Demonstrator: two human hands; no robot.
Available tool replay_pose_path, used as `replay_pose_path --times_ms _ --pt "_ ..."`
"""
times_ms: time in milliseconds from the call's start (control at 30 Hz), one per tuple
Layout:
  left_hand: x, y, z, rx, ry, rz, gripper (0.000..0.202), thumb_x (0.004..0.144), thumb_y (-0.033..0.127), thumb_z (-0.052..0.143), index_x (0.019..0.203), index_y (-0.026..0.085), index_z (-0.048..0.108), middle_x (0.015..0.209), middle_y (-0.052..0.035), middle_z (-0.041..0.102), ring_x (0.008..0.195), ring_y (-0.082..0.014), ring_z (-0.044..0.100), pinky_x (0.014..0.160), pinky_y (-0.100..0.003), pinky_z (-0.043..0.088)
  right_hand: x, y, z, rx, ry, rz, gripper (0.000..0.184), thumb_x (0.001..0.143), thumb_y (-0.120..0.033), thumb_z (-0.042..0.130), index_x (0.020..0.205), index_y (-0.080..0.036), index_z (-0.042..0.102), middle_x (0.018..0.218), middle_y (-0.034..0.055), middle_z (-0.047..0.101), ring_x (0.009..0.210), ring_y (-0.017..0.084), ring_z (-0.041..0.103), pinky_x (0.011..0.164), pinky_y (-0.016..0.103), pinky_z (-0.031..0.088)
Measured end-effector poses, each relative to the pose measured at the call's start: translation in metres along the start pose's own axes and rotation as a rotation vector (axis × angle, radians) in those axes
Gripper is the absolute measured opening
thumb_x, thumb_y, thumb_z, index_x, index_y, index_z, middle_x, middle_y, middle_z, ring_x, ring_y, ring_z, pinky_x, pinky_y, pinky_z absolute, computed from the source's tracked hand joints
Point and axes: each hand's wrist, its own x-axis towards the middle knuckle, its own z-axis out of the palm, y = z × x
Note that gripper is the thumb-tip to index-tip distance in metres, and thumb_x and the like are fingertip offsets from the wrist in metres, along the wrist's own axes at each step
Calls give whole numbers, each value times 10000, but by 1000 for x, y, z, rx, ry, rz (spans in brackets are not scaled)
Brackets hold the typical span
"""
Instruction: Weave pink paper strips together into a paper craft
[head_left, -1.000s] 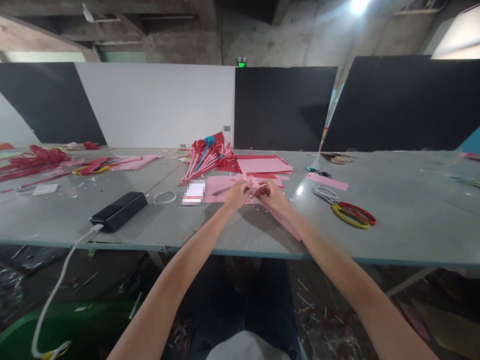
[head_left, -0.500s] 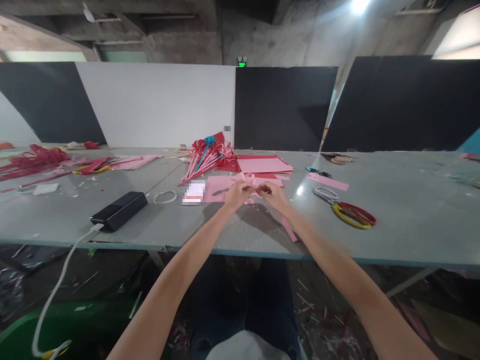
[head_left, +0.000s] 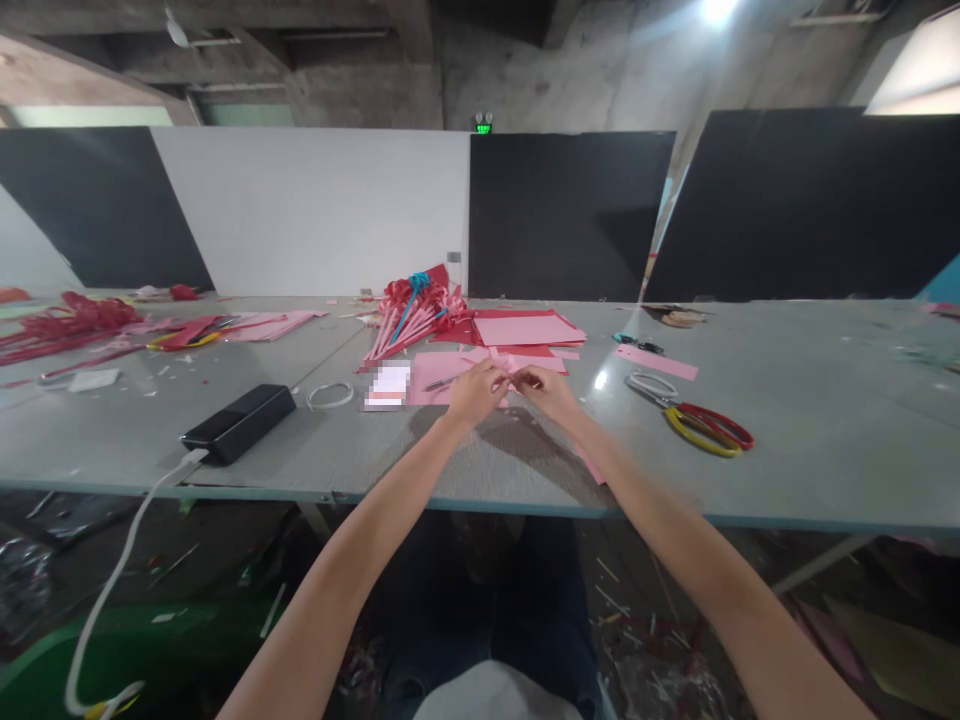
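My left hand and my right hand meet over the middle of the table, fingertips close together. Both are closed in a pinch on a pink paper strip, whose loose end trails below my right wrist toward the table's front edge. Looped pink pieces show just behind my fingers; exactly how they join the strip is hidden. Under and behind the hands lie pink paper sheets, with a pen on them to the left of my left hand.
Scissors with red and yellow handles lie right, by a pink paper piece. A black power bank with a white cable and a wire coil lie left. Behind stands a bundle of pink and red paper flowers.
My hands stay almost in place, with small finger movements. The strip's loose end has shifted slightly right, and more of it is now hidden behind my right forearm.
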Motion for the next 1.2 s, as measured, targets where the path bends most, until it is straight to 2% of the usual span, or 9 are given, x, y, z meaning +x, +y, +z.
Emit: replay_pose_path --times_ms 133,233,367,467,567,767,933,1067,1200 --pt "0 -1 -1 12 -14 12 191 873 276 515 868 196 688 944 -57 633 810 -174 590 643 -245 399 1 1 -2 -131 5 -76 125 760 -169 501 743 -220 614 822 49 677 769 197 607 716 331 449" --pt "1 -1 -3 51 -61 74 190 876 228 504 894 184 688 928 -67 636 868 -190 588 722 -262 414 0 5 -2 -217 -20 -118 132 768 -135 501 748 -216 602 856 69 667 824 220 600 755 360 446" --pt "2 -1 -4 107 -147 154 190 861 171 498 875 156 687 891 -78 637 904 -205 580 783 -288 417 -2 10 -1 -311 -70 -134 143 772 -108 492 743 -219 577 840 72 653 806 227 589 728 357 439" --pt "2 0 -5 58 -155 118 174 841 171 510 825 163 683 850 -64 628 850 -192 580 755 -281 421 -3 10 0 -272 -92 -103 155 786 -113 474 748 -235 561 820 48 654 768 209 591 699 330 436" --pt "3 -1 -5 -41 -114 66 176 838 189 505 800 169 676 842 -50 622 783 -167 575 713 -260 419 -3 8 0 -162 -88 -58 131 808 -155 457 766 -237 549 814 35 654 732 193 592 679 315 436" --pt "6 -5 -1 -169 -79 54 202 851 253 493 766 158 650 802 -39 623 715 -144 559 653 -239 405 -1 7 -1 0 -92 -41 104 820 -280 461 755 -231 525 762 18 612 701 177 556 659 310 435" --pt "6 -1 -2 -147 -51 -23 142 795 225 539 700 152 616 767 -36 624 686 -138 541 610 -230 383 -1 7 2 112 -81 -20 70 784 -260 465 729 -233 499 762 16 607 717 169 560 675 310 453" --pt "7 -1 -3 -180 61 -94 129 764 229 550 670 159 602 749 -25 622 676 -131 530 594 -227 365 0 6 2 182 -39 24 69 778 -258 467 727 -230 503 749 21 604 714 170 579 682 320 463" --pt "8 -5 -4 -289 176 -123 195 784 238 504 615 165 570 683 -12 602 661 -128 526 612 -228 372 3 7 -1 246 24 110 131 789 -332 507 741 -219 552 717 18 627 688 171 598 669 326 472"
